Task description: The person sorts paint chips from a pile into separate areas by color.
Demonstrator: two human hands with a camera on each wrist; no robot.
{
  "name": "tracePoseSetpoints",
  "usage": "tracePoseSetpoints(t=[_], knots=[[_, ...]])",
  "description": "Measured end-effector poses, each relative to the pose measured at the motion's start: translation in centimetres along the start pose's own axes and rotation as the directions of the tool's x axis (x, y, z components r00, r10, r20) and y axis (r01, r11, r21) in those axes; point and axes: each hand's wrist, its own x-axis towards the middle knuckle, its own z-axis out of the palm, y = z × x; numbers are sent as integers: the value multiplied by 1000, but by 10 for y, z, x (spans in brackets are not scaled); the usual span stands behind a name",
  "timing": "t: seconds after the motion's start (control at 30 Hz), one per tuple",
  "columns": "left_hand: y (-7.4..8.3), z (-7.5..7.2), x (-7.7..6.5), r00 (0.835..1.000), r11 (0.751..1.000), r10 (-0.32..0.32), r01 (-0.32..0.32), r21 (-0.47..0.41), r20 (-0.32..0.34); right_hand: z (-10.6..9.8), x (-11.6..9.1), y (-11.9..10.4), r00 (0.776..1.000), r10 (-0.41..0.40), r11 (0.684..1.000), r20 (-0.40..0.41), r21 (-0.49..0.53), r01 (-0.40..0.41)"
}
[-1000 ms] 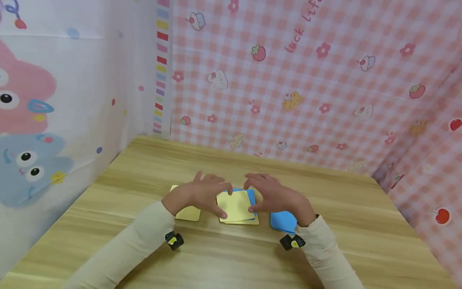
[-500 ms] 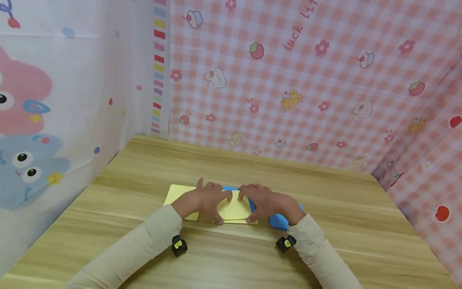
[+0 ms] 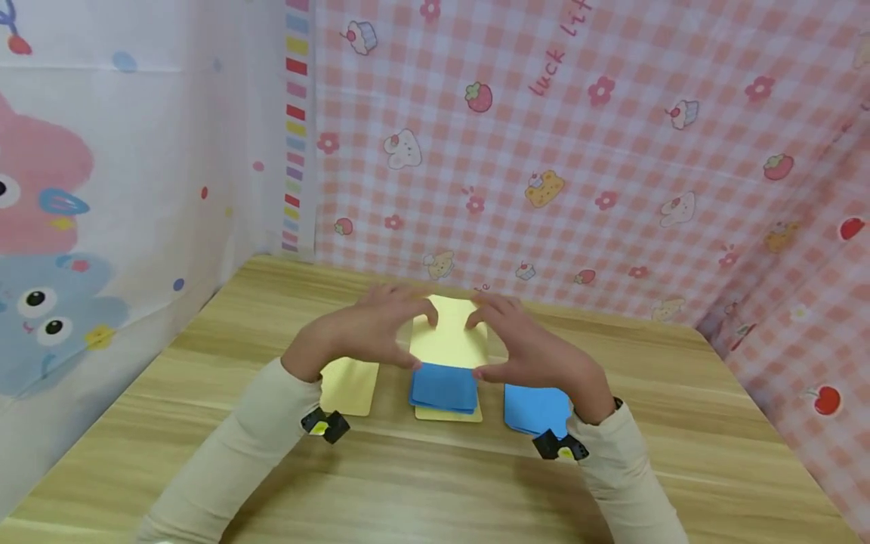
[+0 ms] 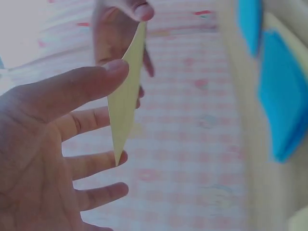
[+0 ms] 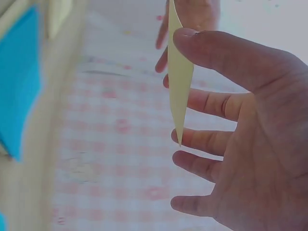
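Observation:
Held up in the air between both hands is a yellow card (image 3: 448, 332). My left hand (image 3: 363, 331) pinches its left side between thumb and fingers, and my right hand (image 3: 533, 351) pinches the right side. Both wrist views show the card nearly edge-on, thumb on one face and fingertips behind. Just below it in the head view lies a small stack of blue cards (image 3: 445, 389), with a yellow card (image 3: 448, 416) sticking out beneath.
To the left on the wooden table (image 3: 408, 483), partly behind the left wrist, lie yellow cards (image 3: 350, 389). Blue cards (image 3: 535, 408) lie to the right, partly covered by the right wrist. A pink checked cloth (image 3: 503, 174) hangs behind the table.
Both hands have gripped the top yellow card of the middle stack and lifted it up and away, which bares the blue cards underneath.

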Motion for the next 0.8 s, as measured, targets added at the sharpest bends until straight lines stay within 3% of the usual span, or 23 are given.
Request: tracePoseSetpoints(t=[0.13, 0.27, 0.63, 0.8], knots=[[5, -13, -11, 1000, 1000, 9, -9, -27, -11, -6, -2, -10, 999, -37, 999, -34, -18, 36], [0, -19, -19, 1000, 999, -1, 2, -40, 15, 2, 7, -13, 994, -91, 995, -54, -44, 88], [-35, -46, -82, 993, 987, -113, 115, -113, 19, 31, 70, -45, 979, -204, 978, -26, -57, 202], [-43, -52, -93, 992, 989, -126, 128, -70, 28, 37, 89, -56, 984, -180, 982, 7, -54, 180]])
